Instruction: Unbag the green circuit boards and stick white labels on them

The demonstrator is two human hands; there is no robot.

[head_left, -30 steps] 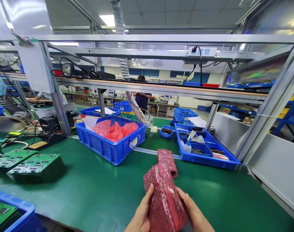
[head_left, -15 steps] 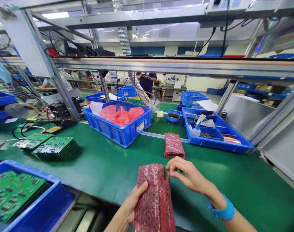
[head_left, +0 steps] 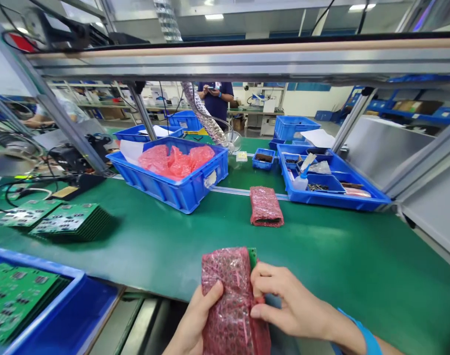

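Observation:
A circuit board wrapped in pink bubble wrap (head_left: 227, 301) is held upright over the table's front edge. A green corner of the board (head_left: 252, 257) sticks out at its upper right. My left hand (head_left: 199, 315) grips the package's left side, thumb across the front. At the right side, my right hand (head_left: 280, 298), with a blue wristband (head_left: 361, 335), pinches the edge of the bubble wrap, fingers curled. A second wrapped package (head_left: 265, 207) lies farther back on the green table.
A blue bin (head_left: 166, 190) of pink bubble wrap stands back left. At right is a blue tray (head_left: 336, 201) with a bottle and small parts. Stacked green boards (head_left: 69, 222) sit left; more lie in a blue crate (head_left: 73, 281) at lower left. A person (head_left: 215, 101) stands beyond.
My right hand has moved down along the package's right edge, and the board's green corner shows more. The view has tilted downward.

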